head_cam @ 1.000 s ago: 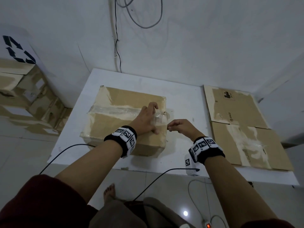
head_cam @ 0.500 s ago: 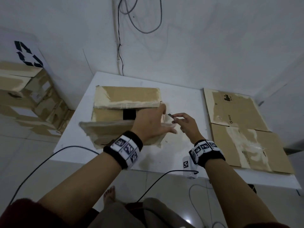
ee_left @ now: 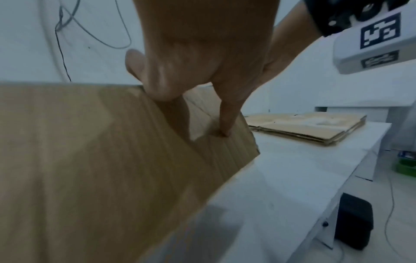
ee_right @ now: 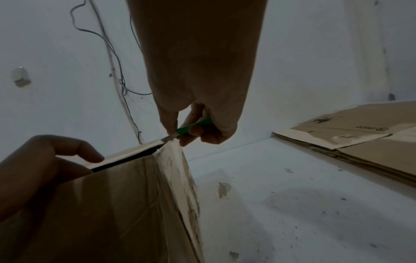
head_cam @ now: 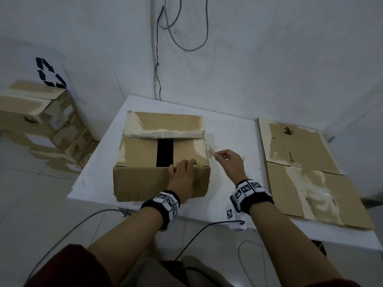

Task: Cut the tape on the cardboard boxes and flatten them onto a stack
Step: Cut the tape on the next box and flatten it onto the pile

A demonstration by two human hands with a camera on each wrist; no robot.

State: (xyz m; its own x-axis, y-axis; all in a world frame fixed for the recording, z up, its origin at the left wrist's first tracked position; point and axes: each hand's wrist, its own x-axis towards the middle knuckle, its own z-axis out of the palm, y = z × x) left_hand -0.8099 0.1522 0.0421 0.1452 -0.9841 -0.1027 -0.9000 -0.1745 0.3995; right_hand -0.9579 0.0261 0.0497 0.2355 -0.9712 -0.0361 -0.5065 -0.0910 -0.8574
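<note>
The cardboard box [head_cam: 161, 158] sits on the white counter [head_cam: 228, 204], well to the left of the stack of flat boxes [head_cam: 306, 172], and its two long top flaps are folded out, so I think the tape on top is already cut and opening the box is the step in hand. The left hand [head_cam: 182, 175] lies on the box's near flap with fingers fairly straight, pressing it down, and the right hand [head_cam: 228, 162] just right of the box pinches a small green cutter [ee_right: 193, 127] with its blade at the box's top right corner. Next, I think, the side flaps must open and the bottom tape be cut, with the blade kept away from the left fingers.
</note>
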